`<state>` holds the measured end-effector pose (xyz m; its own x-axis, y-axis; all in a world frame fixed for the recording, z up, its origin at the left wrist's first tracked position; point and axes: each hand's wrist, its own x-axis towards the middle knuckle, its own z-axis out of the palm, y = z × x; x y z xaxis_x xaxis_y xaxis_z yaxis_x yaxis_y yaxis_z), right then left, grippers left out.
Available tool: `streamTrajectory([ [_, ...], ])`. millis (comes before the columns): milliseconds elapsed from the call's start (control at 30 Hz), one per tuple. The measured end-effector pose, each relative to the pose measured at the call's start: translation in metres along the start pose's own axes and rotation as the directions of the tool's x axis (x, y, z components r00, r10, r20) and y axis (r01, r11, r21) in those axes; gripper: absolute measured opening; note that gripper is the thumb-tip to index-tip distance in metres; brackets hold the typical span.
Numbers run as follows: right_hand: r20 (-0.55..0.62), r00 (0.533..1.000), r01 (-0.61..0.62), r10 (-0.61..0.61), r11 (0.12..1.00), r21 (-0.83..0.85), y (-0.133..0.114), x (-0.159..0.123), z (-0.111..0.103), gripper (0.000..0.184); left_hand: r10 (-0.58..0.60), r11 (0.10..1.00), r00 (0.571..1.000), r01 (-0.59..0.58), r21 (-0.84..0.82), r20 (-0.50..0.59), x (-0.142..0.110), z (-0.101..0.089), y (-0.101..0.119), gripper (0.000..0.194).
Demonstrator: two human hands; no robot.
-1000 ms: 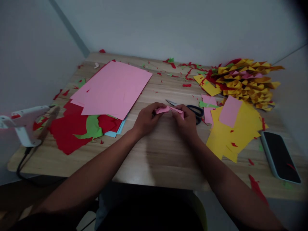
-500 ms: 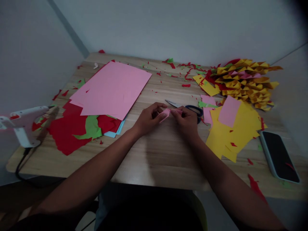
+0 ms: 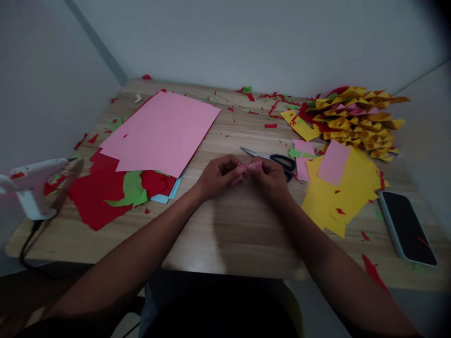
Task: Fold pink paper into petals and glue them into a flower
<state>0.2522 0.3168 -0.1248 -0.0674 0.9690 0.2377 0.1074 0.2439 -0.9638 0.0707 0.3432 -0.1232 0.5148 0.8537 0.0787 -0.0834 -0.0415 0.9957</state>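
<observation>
Between my fingers is a small folded piece of pink paper point(image 3: 254, 166), held above the middle of the table. My left hand point(image 3: 217, 177) pinches its left end, and my right hand point(image 3: 270, 178) grips the right part with the thumb pressed on it. The fingers hide some of the folds. Just behind my right hand lie scissors point(image 3: 283, 162) with dark handles, their blades pointing left. Large pink sheets point(image 3: 165, 131) are stacked left of my hands. A cut pink rectangle point(image 3: 334, 162) rests on yellow paper pieces point(image 3: 347, 192) at the right.
A white glue gun point(image 3: 38, 180) stands at the left edge, its cord hanging down. Red paper point(image 3: 98, 195) and green scrap point(image 3: 135, 189) lie near it. At the back right is a yellow folded-paper piece point(image 3: 362, 122); a phone point(image 3: 408, 227) lies at right. Scraps litter the table point(image 3: 190, 239).
The pink paper has turned in my fingers, and more of its right end now shows above my right thumb. Both hands stay close together in nearly the same place. The view has shifted slightly.
</observation>
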Motion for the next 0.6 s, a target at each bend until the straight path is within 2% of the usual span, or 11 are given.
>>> streamTrajectory([
  [67,-0.029,0.999,-0.022,0.023,0.999,0.041,0.0012,0.0008,0.0004,0.029,-0.005,0.997,0.999,0.008,-0.075,0.043,0.0001,0.001,-0.0009,0.034],
  [167,-0.084,0.991,-0.094,0.105,0.987,0.129,0.0048,0.0026,0.0025,0.03,0.033,0.992,0.998,-0.038,-0.119,-0.045,0.0009,0.0015,-0.0036,0.035],
  [267,-0.079,0.985,-0.14,0.154,0.977,0.161,0.0073,0.0036,0.004,0.039,0.074,0.994,0.986,-0.084,-0.066,-0.15,0.0014,0.0008,-0.0049,0.039],
  [333,-0.042,0.989,-0.14,0.145,0.983,0.116,0.0074,0.0031,0.0043,0.036,0.103,0.995,0.98,-0.1,0.023,-0.17,0.0015,-0.0003,-0.0042,0.044],
  [467,0.028,0.996,-0.079,0.08,0.996,-0.034,0.0069,0.001,0.0049,0.03,0.166,0.976,0.976,-0.142,0.163,-0.145,0.0022,-0.0034,-0.0029,0.041],
  [600,0.046,0.994,-0.094,0.096,0.995,-0.034,0.0093,-0.0003,0.0062,0.035,0.173,0.975,0.983,-0.161,0.15,-0.065,0.0018,-0.0045,-0.005,0.045],
])
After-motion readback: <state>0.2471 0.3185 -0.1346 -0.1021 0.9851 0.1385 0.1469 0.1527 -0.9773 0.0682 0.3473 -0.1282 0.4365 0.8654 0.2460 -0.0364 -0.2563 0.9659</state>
